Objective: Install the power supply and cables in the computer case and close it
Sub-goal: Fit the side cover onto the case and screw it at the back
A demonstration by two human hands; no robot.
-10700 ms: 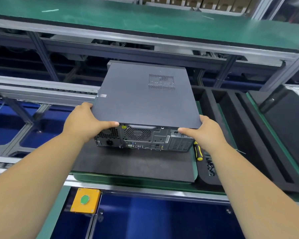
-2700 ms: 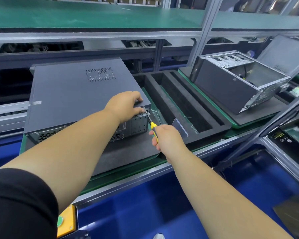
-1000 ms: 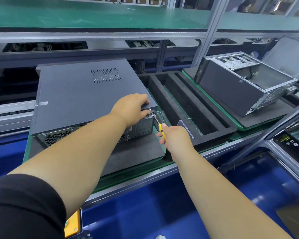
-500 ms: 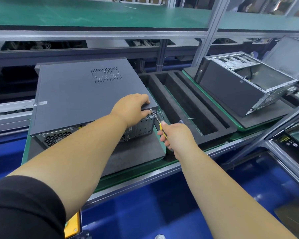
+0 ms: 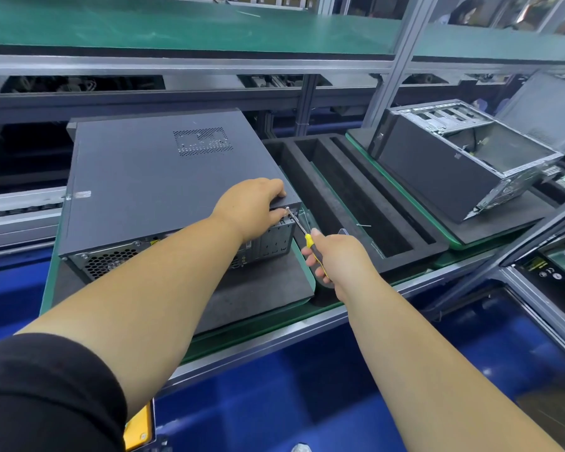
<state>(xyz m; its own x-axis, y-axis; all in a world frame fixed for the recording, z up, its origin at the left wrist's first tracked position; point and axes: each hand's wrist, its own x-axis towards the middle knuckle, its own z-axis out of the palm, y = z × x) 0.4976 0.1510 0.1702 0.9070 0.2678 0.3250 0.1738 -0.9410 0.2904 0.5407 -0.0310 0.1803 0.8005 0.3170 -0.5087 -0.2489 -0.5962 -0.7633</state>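
Closed computer case point(image 5: 163, 177) on the bench foam: left hand point(image 5: 252, 207) grips its rear corner; right hand point(image 5: 336, 256) holds the screwdriver point(image 5: 302, 228), best kept in line with the screw, pressed firmly.

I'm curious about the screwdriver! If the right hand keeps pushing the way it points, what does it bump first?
Probably the closed computer case: the screwdriver in the right hand already tips against its rear corner, beside the left hand.
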